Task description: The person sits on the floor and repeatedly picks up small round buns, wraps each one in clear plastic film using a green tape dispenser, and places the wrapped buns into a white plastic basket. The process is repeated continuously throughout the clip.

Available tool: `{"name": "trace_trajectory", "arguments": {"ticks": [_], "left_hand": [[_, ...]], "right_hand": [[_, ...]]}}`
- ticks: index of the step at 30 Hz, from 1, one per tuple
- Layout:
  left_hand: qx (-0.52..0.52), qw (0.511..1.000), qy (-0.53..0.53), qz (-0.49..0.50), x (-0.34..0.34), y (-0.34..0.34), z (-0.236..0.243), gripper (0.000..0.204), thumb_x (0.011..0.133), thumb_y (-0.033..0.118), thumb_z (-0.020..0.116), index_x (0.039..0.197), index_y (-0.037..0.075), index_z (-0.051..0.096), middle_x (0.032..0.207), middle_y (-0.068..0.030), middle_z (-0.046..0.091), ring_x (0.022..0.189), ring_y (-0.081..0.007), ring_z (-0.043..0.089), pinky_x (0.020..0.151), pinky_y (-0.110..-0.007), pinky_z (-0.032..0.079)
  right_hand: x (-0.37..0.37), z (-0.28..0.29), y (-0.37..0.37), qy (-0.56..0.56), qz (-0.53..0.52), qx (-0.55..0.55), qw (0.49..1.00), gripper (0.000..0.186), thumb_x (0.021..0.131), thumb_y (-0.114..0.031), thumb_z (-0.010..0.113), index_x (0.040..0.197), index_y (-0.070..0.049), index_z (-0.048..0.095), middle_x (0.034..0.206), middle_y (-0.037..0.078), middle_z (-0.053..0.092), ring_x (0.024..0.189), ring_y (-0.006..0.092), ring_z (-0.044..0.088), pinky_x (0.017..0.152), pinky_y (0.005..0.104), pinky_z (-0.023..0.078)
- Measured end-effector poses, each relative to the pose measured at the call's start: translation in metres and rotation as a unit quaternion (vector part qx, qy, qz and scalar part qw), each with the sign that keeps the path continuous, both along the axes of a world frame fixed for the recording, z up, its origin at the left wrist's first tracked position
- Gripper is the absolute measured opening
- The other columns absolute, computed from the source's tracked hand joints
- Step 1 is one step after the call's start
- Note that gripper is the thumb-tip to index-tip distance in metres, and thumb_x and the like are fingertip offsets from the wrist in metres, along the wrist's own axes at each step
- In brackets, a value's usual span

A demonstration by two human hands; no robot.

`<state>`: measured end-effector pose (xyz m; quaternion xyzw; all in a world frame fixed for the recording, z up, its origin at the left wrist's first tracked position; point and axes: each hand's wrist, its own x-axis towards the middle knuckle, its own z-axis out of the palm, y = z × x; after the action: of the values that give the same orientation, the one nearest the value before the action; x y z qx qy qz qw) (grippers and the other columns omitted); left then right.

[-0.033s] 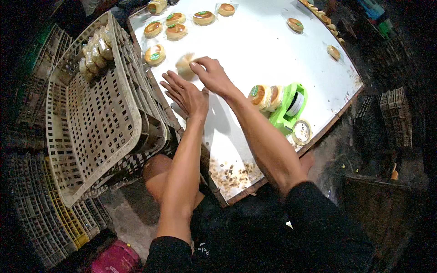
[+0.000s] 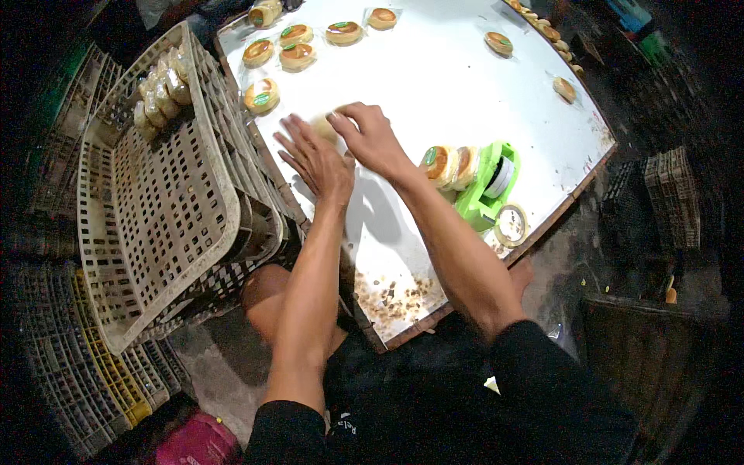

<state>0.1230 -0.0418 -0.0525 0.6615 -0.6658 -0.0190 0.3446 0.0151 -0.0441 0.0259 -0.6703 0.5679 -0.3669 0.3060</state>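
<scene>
A pale, round bun (image 2: 325,128), smeared by motion, hangs over the white table beyond my hands and partly behind them. My right hand (image 2: 372,139) is closed at it with thumb and fingers bent; the exact grip is hidden. Beside it, my left hand (image 2: 322,163) is open with fingers stretched out and a little blurred, palm toward the right hand. Two wrapped buns (image 2: 449,167) stand on edge against a green tape dispenser (image 2: 488,186), right of my right forearm. A roll of tape (image 2: 511,225) rests next to the dispenser.
Several wrapped buns (image 2: 297,56) with green labels lie along the table's far left. Stacked plastic crates (image 2: 167,186) stand at the left, the top one holding several wrapped buns (image 2: 163,93). Dark crumbs or stains (image 2: 395,298) mark the near table corner. More crates (image 2: 674,201) stand at right.
The bun has dropped lower and further behind my hands. My right hand has shifted slightly right and down, and my left fingers have moved slightly.
</scene>
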Motion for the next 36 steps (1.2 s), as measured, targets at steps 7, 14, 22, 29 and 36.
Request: {"name": "trace_trajectory", "arguments": {"ticks": [7,14,22,29,36], "left_hand": [[0.278,0.721,0.572,-0.274,-0.043,0.03,0.076,0.079,0.092,0.068,0.044,0.124,-0.002,0.06,0.107,-0.0196,0.067,0.101,-0.0263,0.065,0.087,-0.038,0.053],[0.141,0.841,0.446,-0.27,-0.043,0.067,0.09,0.048,0.106,0.042,0.041,0.108,-0.002,0.061,0.087,-0.0073,0.06,0.081,-0.0156,0.056,0.077,-0.031,0.047],[0.115,0.794,0.516,-0.301,-0.046,0.14,0.125,0.03,0.103,0.023,0.051,0.094,-0.002,0.064,0.081,-0.005,0.064,0.073,-0.0117,0.059,0.07,-0.026,0.048],[0.166,0.857,0.393,-0.287,-0.039,0.135,0.128,0.027,0.1,0.019,0.054,0.114,-0.004,0.056,0.099,-0.0088,0.059,0.09,-0.0162,0.054,0.08,-0.033,0.045],[0.31,0.757,0.479,-0.318,-0.039,0.155,0.138,0.026,0.099,0.021,0.06,0.111,-0.002,0.063,0.104,-0.0133,0.067,0.101,-0.0175,0.063,0.091,-0.035,0.049]], "right_hand": [[-0.036,0.013,0.141,0.109,-0.178,-0.2,0.957,0.065,0.093,-0.011,0.062,0.146,0.002,0.026,0.138,0.025,0.044,0.13,0.0369,0.044,0.11,0.0442,0.035],[-0.054,0.007,0.168,-0.193,-0.157,-0.07,0.966,0.035,0.101,-0.019,0.056,0.131,-0.004,0.042,0.116,0.012,0.057,0.11,0.0199,0.057,0.095,0.0322,0.048],[-0.09,0.055,0.2,-0.342,-0.228,-0.118,0.904,0.017,0.102,-0.023,0.056,0.101,-0.006,0.055,0.093,0.005,0.064,0.089,0.0122,0.059,0.081,0.0289,0.051],[-0.052,0.071,0.204,-0.511,-0.166,-0.098,0.837,0.024,0.106,-0.029,0.044,0.11,-0.006,0.041,0.099,0.018,0.068,0.092,0.0281,0.07,0.081,0.0387,0.059],[-0.054,0.064,0.201,-0.324,-0.229,-0.174,0.901,0.017,0.101,-0.016,0.054,0.113,-0.003,0.053,0.11,0.018,0.067,0.098,0.0254,0.068,0.086,0.0371,0.054]]}}
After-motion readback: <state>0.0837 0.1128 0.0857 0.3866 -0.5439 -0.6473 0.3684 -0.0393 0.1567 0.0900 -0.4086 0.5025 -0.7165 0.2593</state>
